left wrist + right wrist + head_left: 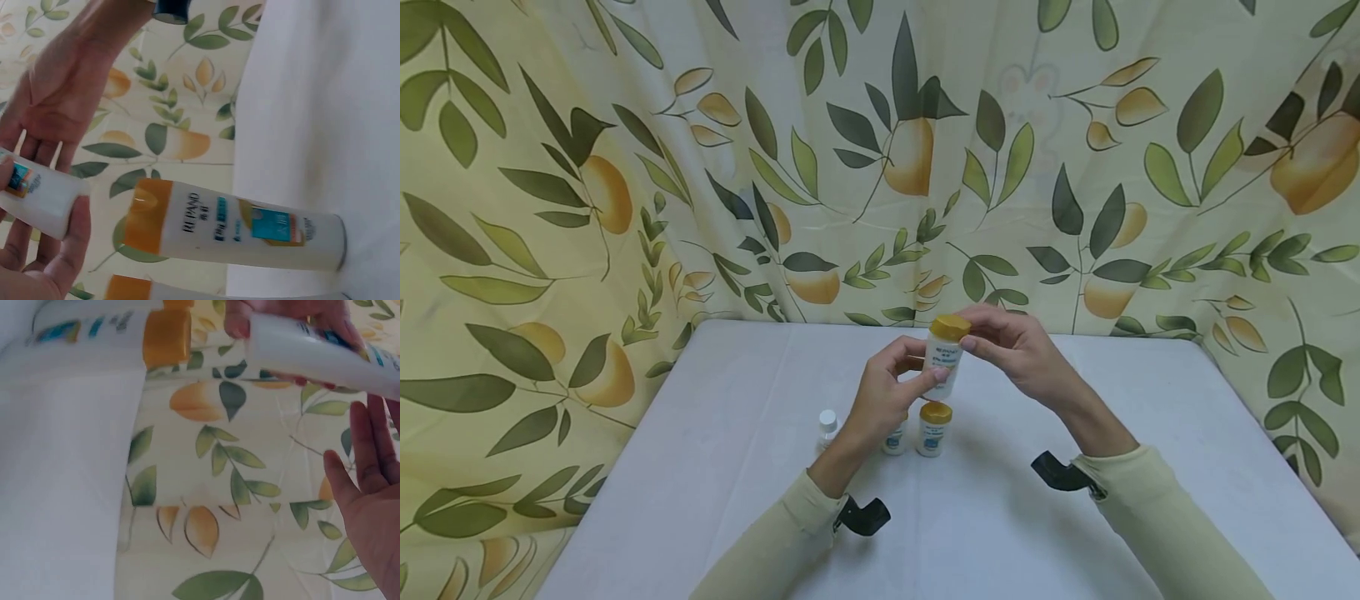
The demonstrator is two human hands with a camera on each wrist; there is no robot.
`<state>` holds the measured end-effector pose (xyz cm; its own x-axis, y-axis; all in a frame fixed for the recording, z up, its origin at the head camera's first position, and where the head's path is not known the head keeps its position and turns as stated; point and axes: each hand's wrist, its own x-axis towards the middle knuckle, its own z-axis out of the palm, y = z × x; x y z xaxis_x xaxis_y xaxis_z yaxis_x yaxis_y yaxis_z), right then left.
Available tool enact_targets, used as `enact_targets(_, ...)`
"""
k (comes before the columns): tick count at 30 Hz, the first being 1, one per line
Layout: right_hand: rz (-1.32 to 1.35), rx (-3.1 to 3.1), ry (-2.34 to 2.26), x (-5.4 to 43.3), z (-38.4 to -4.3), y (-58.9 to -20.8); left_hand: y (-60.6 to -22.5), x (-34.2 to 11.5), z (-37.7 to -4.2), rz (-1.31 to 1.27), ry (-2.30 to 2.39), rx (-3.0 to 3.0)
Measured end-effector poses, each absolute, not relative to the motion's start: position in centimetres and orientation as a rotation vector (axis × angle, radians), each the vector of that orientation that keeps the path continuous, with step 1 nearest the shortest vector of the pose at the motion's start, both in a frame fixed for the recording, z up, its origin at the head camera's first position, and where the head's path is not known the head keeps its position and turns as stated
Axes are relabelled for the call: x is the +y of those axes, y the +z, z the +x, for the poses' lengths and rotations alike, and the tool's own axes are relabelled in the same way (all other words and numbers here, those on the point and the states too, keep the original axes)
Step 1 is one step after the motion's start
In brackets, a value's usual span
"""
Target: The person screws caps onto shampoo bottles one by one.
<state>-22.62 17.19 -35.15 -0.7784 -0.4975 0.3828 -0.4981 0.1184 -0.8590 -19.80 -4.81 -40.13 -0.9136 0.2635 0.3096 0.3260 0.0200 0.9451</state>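
A white shampoo bottle (pixel 942 360) with a gold cap (pixel 950 326) is held up over the table, tilted slightly. My left hand (pixel 886 387) grips its body, thumb across the front label. At the cap, the thumb and forefinger of my right hand (pixel 1026 358) pinch the side. The other right-hand fingers stretch out loosely, as the right wrist view shows. Below stands a matching bottle (pixel 933 432) with a gold cap, also seen as a labelled bottle (pixel 250 228) in the left wrist view. Another gold-capped bottle (pixel 893 442) is partly hidden by my left hand.
A small clear bottle with a white cap (pixel 827 422) stands left of the others, partly behind my left forearm. All stand on a white-covered table (pixel 760 375). A curtain with leaves and fruit (pixel 880 208) hangs behind the table's far edge.
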Motion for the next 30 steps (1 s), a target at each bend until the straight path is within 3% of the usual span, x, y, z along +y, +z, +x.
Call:
enact_targets(16, 0.946, -2.321, 1.542, 17.01, -22.35, -35.00, -39.53, -5.09, -19.81, -0.583, -2.060, -2.204)
enact_targets(30, 0.919, -2.318, 1.685, 16.73, -22.41, -35.05, -39.81, -5.09, -19.61, -0.631, -2.061, -2.232)
